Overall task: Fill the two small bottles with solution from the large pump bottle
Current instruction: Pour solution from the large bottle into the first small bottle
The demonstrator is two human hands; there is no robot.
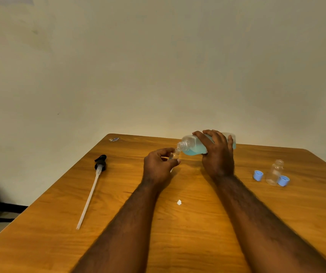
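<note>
The right grip [217, 152] wraps the tilted large bottle [189, 143]; the left grip [158, 166] pinches a small bottle [174, 155].

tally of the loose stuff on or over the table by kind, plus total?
Large bottle: 1, in the right hand
Small bottles: 2, one in the left hand, one standing at right
Blue caps: 2
Pump with tube: 1
Small scraps: 2
Total: 8

Blue solution [192, 151], blue caps [258, 175], black pump head [100, 160].
</note>
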